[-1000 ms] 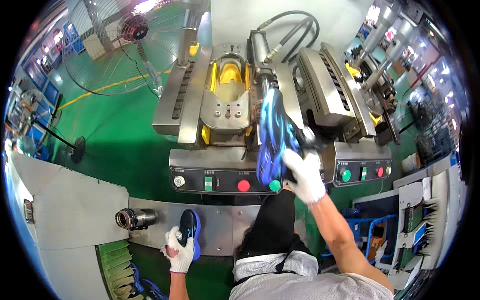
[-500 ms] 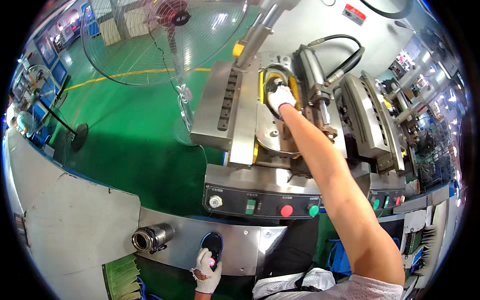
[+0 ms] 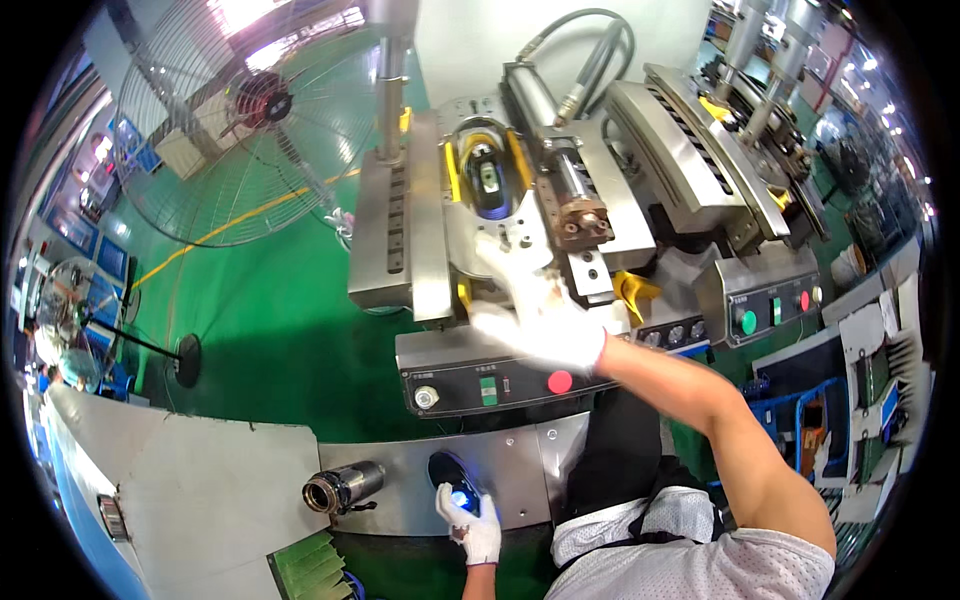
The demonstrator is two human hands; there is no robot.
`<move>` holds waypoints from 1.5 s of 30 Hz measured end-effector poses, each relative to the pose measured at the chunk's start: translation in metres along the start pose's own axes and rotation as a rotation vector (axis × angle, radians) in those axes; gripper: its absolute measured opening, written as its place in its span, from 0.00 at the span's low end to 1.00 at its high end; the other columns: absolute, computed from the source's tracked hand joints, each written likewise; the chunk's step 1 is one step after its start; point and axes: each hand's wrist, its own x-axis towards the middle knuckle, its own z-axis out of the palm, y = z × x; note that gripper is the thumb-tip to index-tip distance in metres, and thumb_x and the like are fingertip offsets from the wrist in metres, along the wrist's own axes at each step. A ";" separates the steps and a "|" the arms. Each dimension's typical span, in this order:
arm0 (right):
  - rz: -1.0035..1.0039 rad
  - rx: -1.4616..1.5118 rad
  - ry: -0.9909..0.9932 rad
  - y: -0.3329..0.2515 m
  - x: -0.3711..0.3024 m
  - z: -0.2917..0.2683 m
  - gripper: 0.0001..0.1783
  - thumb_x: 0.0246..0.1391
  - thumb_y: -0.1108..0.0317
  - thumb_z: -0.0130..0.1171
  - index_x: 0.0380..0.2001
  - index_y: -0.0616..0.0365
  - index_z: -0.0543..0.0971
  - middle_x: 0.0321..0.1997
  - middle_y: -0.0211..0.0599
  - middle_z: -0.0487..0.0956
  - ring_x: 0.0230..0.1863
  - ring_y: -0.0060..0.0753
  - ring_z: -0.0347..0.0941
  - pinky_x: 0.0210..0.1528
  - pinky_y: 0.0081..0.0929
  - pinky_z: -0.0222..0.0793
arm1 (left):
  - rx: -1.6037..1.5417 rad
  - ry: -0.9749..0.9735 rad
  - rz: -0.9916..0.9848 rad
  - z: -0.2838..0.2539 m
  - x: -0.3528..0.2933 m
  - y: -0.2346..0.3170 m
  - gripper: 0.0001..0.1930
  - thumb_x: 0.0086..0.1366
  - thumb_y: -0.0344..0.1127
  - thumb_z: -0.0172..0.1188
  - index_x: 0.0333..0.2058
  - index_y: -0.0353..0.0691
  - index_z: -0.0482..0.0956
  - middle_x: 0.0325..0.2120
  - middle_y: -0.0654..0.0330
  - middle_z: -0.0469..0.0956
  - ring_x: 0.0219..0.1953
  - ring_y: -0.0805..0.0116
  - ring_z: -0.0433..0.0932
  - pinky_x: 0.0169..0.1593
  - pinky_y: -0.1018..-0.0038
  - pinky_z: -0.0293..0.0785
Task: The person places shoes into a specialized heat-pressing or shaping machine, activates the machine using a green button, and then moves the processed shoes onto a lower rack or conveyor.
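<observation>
Dark blue shoe (image 3: 487,180) now sits sole-up in the yellow-lined cradle of the press machine (image 3: 520,220), beyond the right hand (image 3: 535,322). That gloved hand, at the cradle half a second ago, has pulled back over the control panel (image 3: 500,385), blurred, open, holding nothing: loading looks done. Left hand (image 3: 470,520), gloved, grips another glossy dark blue shoe (image 3: 452,478) on the steel bench, beside a metal cylinder (image 3: 342,487).
</observation>
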 end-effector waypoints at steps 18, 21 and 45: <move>0.309 0.252 -0.341 -0.005 -0.326 -0.069 0.60 0.53 0.41 0.72 0.77 0.65 0.55 0.81 0.61 0.54 0.82 0.55 0.49 0.81 0.41 0.49 | -0.102 -0.405 0.434 0.029 0.018 0.168 0.12 0.78 0.34 0.49 0.41 0.37 0.81 0.34 0.56 0.82 0.36 0.69 0.78 0.42 0.70 0.74; 0.396 0.325 -0.248 -0.023 -0.343 -0.091 0.58 0.48 0.45 0.75 0.73 0.69 0.60 0.73 0.64 0.66 0.71 0.56 0.69 0.73 0.39 0.65 | -0.232 -0.465 0.430 0.078 -0.003 0.205 0.18 0.80 0.34 0.43 0.37 0.35 0.81 0.31 0.61 0.81 0.34 0.73 0.75 0.43 0.72 0.72; 1.017 -0.759 1.759 0.179 -0.650 -0.550 0.63 0.50 0.29 0.67 0.71 0.74 0.63 0.70 0.65 0.72 0.72 0.60 0.68 0.73 0.42 0.62 | -0.069 -1.425 0.948 0.254 -0.161 0.312 0.31 0.61 0.24 0.70 0.62 0.31 0.70 0.64 0.41 0.67 0.50 0.52 0.82 0.49 0.65 0.85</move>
